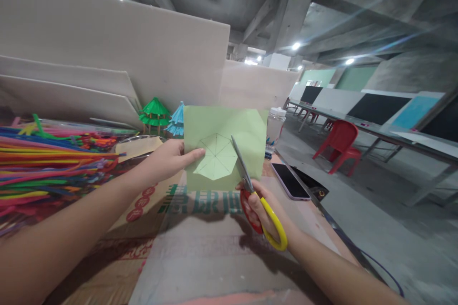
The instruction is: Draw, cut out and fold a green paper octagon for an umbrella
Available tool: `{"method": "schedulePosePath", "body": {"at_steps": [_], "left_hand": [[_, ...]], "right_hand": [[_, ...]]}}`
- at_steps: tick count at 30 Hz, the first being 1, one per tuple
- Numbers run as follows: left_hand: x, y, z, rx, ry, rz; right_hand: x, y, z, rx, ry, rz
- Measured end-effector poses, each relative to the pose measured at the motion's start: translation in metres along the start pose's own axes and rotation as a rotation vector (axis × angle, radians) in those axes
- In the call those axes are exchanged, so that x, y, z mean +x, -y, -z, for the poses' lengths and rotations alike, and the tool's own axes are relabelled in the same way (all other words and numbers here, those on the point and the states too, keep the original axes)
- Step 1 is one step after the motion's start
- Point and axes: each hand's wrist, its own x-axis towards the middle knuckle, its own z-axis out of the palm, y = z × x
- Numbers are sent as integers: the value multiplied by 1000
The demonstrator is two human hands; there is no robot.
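Note:
My left hand (179, 157) pinches the left edge of a light green sheet of paper (250, 124), thumb in front. Against that sheet lies a paler green octagon (211, 167) of paper, with dark lines crossing at its centre; the thumb tip rests on its left side. In my right hand (259, 200) is a pair of scissors (245, 176) with one red and one yellow handle. Their blades look closed and point up in front of the sheet, just right of the octagon. Whether the right fingertips touch the sheet's lower edge, I cannot tell.
Colourful pipe cleaners (53, 167) are heaped at the left. Behind the sheet stand a green model pavilion (155, 114), a partly hidden blue one (176, 121) and a clear jar (275, 126). A phone (290, 181) lies near the table's right edge; a red chair (338, 145) stands beyond.

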Motion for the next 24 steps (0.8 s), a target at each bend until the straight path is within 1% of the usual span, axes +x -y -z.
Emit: {"method": "schedulePosePath", "body": {"at_steps": [3,8,12,16,21,24], "left_hand": [[0,-2,0,1,-3,-11],[0,-5,1,-15,11,-8],[-1,-8,1,-7,-3,-18],[0,-9,1,-30,-18,-28],[1,-6,0,-64,-71,-19],[1,-4,0,-84,-119,-15]], "right_hand": [[0,0,0,-24,-20,10],[0,1,-1,1,0,-46],[-1,2,-1,-26,-22,-26],[-1,1,0,-32,-34,-36],[0,0,-2,20,-28,-103],[-1,0,-4,54,-12,-111]]}}
